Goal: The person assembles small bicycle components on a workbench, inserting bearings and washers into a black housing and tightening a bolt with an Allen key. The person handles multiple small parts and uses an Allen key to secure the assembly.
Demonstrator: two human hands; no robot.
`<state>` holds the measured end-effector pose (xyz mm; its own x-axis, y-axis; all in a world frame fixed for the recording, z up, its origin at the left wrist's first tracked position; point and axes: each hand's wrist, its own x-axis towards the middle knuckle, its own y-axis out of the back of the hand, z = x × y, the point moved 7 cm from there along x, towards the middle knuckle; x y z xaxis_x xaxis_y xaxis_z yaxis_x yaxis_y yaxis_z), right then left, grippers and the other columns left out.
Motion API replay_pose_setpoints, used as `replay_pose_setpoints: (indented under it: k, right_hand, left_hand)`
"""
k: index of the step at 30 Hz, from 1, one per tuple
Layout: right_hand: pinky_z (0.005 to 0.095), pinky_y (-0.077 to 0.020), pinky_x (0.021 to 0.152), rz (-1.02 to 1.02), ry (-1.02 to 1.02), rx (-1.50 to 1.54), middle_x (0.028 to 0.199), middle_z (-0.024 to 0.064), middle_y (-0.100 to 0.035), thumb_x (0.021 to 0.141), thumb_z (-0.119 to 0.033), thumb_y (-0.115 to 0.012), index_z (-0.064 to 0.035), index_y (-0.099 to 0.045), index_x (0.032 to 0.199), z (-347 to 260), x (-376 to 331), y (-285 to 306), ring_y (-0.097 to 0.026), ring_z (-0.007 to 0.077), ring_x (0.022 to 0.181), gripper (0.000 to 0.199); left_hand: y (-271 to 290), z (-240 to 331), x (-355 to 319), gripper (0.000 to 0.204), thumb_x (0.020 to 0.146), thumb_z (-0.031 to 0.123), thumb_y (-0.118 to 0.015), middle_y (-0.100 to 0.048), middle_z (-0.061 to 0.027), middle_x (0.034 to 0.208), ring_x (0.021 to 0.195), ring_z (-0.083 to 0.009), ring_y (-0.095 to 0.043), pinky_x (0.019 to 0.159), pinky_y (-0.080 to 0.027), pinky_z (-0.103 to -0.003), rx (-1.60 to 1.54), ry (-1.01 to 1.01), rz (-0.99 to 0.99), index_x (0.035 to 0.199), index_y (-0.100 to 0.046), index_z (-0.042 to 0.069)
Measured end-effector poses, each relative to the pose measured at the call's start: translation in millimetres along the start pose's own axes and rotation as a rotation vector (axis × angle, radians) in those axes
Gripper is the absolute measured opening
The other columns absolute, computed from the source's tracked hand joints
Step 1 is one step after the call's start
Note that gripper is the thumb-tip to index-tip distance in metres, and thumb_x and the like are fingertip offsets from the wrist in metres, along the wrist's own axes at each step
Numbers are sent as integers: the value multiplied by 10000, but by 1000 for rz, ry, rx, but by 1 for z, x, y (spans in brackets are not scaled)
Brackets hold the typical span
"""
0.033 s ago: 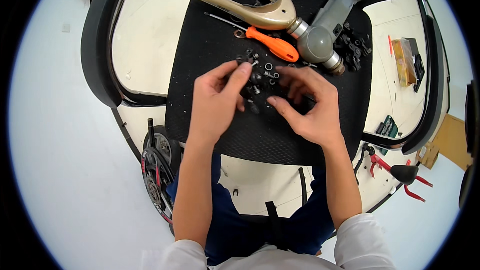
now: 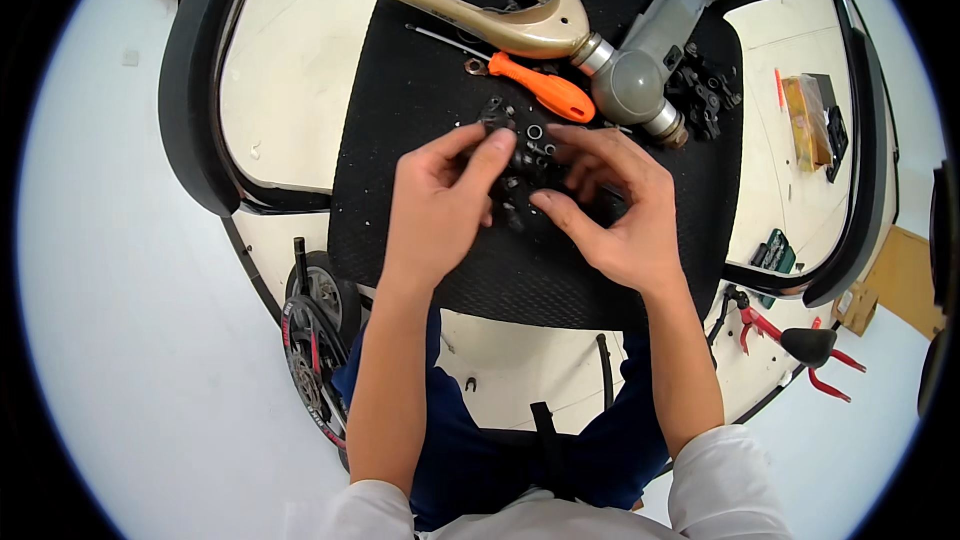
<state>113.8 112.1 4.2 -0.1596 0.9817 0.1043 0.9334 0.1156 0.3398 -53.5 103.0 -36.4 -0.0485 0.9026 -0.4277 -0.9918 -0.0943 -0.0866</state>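
Small black part (image 2: 495, 120) sits pinched between thumb and forefinger of the left hand (image 2: 435, 205), at the far edge of a heap of nuts and rings (image 2: 535, 145) in the middle of the black mat (image 2: 420, 70). The right hand (image 2: 615, 215) curls over the heap's right side; whether its fingers grip anything cannot be told. Just beyond lies an orange screwdriver (image 2: 545, 90), farther off a tan fork (image 2: 500, 25). Red pliers (image 2: 800, 345) lie near right.
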Motion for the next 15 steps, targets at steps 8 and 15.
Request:
replay_pose_setpoints:
  k: [8,15]
  right_hand:
    - [242,-517,800,83,-153,329,924,54,-673,791,40,-744,52,-681,1067,22,-7,22,-624,99,841,283]
    - [233,-484,665,-136,-548,694,809,36,-614,876,-67,-675,23,-583,1021,41,-14,-1,-585,81,751,194]
  left_hand:
    - [-1,-5,1,298,952,259,-634,-561,36,637,502,-12,-432,442,-311,-187,101,63,-9,1035,-709,-17]
    - [-11,-11,2,319,969,270,-593,-618,14,700,507,-11,-460,445,-343,-162,-105,102,-86,1091,-695,-6]
